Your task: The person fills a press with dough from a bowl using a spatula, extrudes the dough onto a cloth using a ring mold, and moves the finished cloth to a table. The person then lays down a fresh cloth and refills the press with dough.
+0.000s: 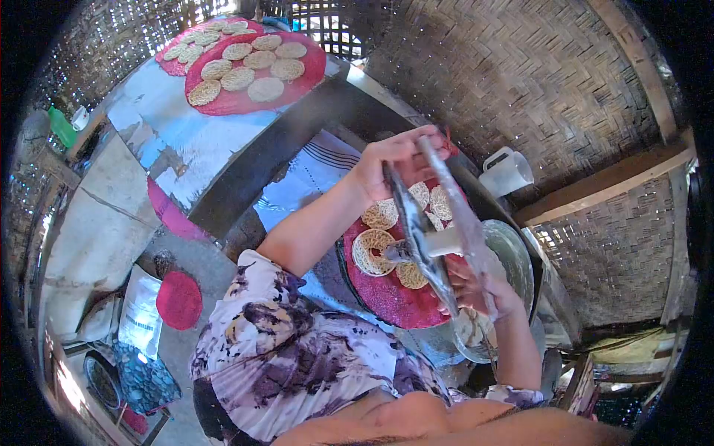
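Both my hands hold a two-board noodle press [462,197], with a white cylinder [444,241] between the boards. My left hand [398,165] is wrapped round the upper ends of the boards. At the lower ends, my right hand [487,290] has its fingers curled round them. The press's dark nozzle end [398,251] is over a white ring [355,253] with noodle strands inside it. Under the ring lies a round red mat [387,301], carrying several lacy noodle discs [381,215]. The boards hide part of the mat.
More noodle discs lie on two red mats [309,85] on the table [156,111] at upper left. A large basin [513,245] stands at right, near a white jug [507,172] by the woven wall [520,82]. On the floor is another red mat [179,300].
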Available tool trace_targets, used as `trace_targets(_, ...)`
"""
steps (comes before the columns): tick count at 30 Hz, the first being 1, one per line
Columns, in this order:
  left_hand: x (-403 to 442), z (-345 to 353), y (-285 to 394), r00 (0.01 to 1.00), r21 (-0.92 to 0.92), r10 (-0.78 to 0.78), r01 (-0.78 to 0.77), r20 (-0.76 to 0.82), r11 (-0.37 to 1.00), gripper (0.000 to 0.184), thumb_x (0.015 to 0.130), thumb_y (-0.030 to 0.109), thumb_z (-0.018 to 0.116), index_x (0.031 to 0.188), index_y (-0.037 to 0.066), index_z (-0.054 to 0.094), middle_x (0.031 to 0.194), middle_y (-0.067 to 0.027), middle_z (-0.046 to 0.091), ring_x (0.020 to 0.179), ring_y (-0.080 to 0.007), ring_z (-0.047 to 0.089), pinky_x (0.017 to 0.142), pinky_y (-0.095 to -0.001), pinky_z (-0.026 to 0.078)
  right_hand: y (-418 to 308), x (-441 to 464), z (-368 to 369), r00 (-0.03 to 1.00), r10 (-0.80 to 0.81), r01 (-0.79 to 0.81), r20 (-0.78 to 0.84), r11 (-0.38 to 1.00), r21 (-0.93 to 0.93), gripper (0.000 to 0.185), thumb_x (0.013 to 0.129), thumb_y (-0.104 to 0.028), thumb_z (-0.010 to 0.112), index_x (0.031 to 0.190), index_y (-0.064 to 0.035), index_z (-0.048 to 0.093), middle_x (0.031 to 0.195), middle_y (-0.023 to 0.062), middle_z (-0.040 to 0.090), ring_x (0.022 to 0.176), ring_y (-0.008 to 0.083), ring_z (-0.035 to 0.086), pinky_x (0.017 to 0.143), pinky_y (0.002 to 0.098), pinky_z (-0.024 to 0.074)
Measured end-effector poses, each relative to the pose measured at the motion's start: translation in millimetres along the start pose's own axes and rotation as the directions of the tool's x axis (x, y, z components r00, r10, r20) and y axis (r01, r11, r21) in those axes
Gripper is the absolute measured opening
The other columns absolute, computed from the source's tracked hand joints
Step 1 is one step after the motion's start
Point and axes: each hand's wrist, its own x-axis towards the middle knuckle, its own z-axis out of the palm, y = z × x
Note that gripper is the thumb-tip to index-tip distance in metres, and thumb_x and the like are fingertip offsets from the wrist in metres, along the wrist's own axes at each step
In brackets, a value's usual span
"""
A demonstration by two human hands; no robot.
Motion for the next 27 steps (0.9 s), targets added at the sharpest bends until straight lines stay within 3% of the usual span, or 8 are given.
trace_targets(3, -17.5, -22.1, 0.8, 0.984, -0.163, -0.026, -0.003, -0.177, 0.987, 0.041, 0.082, 0.041, 0.055, 0.103, 0.006, 0.057, 0.100, -0.0103, 0.058, 0.097, -0.0312, 0.055, 0.087, -0.0452, 0.043, -3.7, 12.0, 9.0, 0.997, 0.067, -0.068, -0.039, 0.997, -0.042, 0.090, 0.069, -0.056, 0.060, 0.134, -0.0035, 0.026, 0.124, 0.0184, 0.043, 0.101, 0.0316, 0.053, 0.085, 0.0428, 0.0417)
trace_targets(4, -21.9, -28.0, 2.8, 0.999, -0.231, -0.030, 0.020, -0.042, 0.973, 0.054, 0.084, 0.053, 0.044, 0.100, 0.005, 0.060, 0.100, -0.0135, 0.059, 0.098, -0.0324, 0.054, 0.087, -0.0443, 0.043, -6.1, 16.8, 16.2, 0.996, 0.078, -0.080, -0.037, 0.996, -0.038, 0.086, 0.069, -0.053, 0.061, 0.131, -0.0018, 0.031, 0.120, 0.0169, 0.046, 0.097, 0.0281, 0.055, 0.082, 0.0390, 0.0434)
trace_targets(6, -32.0, -32.4, 11.9, 0.999, -0.206, -0.007, -0.004, -0.049, 0.979, 0.053, 0.086, 0.053, 0.041, 0.096, 0.006, 0.062, 0.098, -0.0125, 0.059, 0.098, -0.0323, 0.054, 0.087, -0.0447, 0.042, -10.8, 24.7, 31.5, 0.998, 0.059, -0.060, -0.020, 0.997, -0.041, 0.077, 0.072, -0.052, 0.061, 0.125, 0.0003, 0.039, 0.110, 0.0139, 0.053, 0.092, 0.0229, 0.058, 0.076, 0.0335, 0.0463)
trace_targets(9, -36.9, -31.5, 19.4, 0.999, -0.158, 0.028, -0.033, -0.034, 0.987, 0.054, 0.087, 0.054, 0.036, 0.090, 0.009, 0.065, 0.091, -0.0097, 0.058, 0.096, -0.0308, 0.053, 0.084, -0.0442, 0.043, -15.8, 36.5, 35.9, 0.992, 0.107, -0.119, -0.071, 0.975, -0.185, 0.086, 0.065, -0.057, 0.062, 0.125, -0.0006, 0.039, 0.111, 0.0163, 0.054, 0.087, 0.0280, 0.060, 0.076, 0.0357, 0.0473)
trace_targets(10, -34.7, -33.8, 22.1, 0.999, -0.159, 0.033, -0.035, -0.015, 0.987, 0.054, 0.087, 0.055, 0.035, 0.090, 0.010, 0.065, 0.090, -0.0092, 0.058, 0.096, -0.0303, 0.053, 0.083, -0.0438, 0.044, -15.4, 39.0, 33.2, 0.994, 0.079, -0.093, -0.074, 0.972, -0.214, 0.084, 0.064, -0.058, 0.062, 0.122, -0.0003, 0.041, 0.106, 0.0156, 0.056, 0.084, 0.0242, 0.061, 0.072, 0.0341, 0.0488)
trace_targets(13, -31.8, -36.8, 20.2, 0.998, -0.138, 0.059, -0.060, -0.011, 0.989, 0.052, 0.087, 0.055, 0.036, 0.088, 0.011, 0.065, 0.087, -0.0074, 0.057, 0.091, -0.0281, 0.053, 0.078, -0.0415, 0.045, -26.9, 34.4, 47.8, 0.985, -0.058, 0.026, -0.161, 0.980, -0.198, 0.062, 0.074, -0.046, 0.062, 0.113, 0.0002, 0.050, 0.084, 0.0050, 0.057, 0.070, 0.0154, 0.055, 0.064, 0.0304, 0.0462)
trace_targets(19, -44.1, -32.3, -5.9, 0.997, -0.228, 0.058, -0.069, -0.052, 0.971, 0.050, 0.087, 0.053, 0.038, 0.087, 0.009, 0.064, 0.086, -0.0077, 0.057, 0.089, -0.0279, 0.054, 0.076, -0.0411, 0.045, -25.3, 7.7, 42.9, 0.977, 0.062, -0.113, -0.204, 0.962, -0.248, 0.057, 0.073, -0.041, 0.065, 0.111, 0.0000, 0.053, 0.086, 0.0026, 0.055, 0.075, 0.0117, 0.052, 0.066, 0.0272, 0.0440)
trace_targets(27, -53.9, -24.8, 24.1, 0.997, -0.183, 0.008, -0.022, -0.078, 0.983, 0.052, 0.086, 0.055, 0.039, 0.082, 0.008, 0.063, 0.084, -0.0092, 0.057, 0.087, -0.0293, 0.055, 0.075, -0.0457, 0.047, -8.2, 29.8, 58.2, 0.981, 0.046, -0.083, -0.189, 0.977, -0.197, 0.053, 0.075, -0.035, 0.064, 0.113, 0.0000, 0.051, 0.091, 0.0027, 0.057, 0.078, 0.0108, 0.053, 0.066, 0.0254, 0.0436)
